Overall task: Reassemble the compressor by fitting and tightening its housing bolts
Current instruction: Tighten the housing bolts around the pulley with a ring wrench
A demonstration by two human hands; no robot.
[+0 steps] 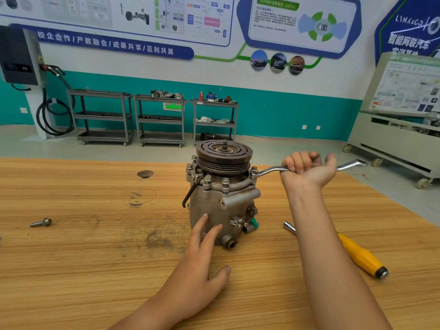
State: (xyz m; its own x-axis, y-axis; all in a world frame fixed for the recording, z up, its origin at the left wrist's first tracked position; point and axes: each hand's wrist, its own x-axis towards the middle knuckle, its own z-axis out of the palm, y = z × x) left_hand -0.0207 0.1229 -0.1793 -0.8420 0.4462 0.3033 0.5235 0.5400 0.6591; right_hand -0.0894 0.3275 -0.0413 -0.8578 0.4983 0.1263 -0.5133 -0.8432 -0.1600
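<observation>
The compressor (214,210) stands upright near the middle of the wooden tabletop (95,270), with its grooved pulley (223,158) on top and a threaded shaft stub rising from the pulley's centre. Several housing bolts (225,181) sit in the flange just below the pulley, around its front and left side.

The right hand (307,167) is raised to the right of the pulley. Its grip is clamped in a fist round the middle of a chrome offset ring spanner (269,170). The spanner's ring end sits over a bolt at the right edge of the flange, and its other end sticks out past the hand to the right.

The left hand (204,246) reaches in from below. Its grip is apart: the fingers are straight, two fingertips touch the front of the compressor body, and the thumb is spread out to the right above the tabletop.

A loose bolt (41,222) lies on the tabletop well to the left. A yellow-handled socket driver (357,253) lies to the right of the compressor, partly hidden behind the right forearm.

Three grey metal trolleys (160,117) stand against the teal and white back wall, two of them with parts on top. A charging unit with a coiled black cable (54,115) stands at the left.
</observation>
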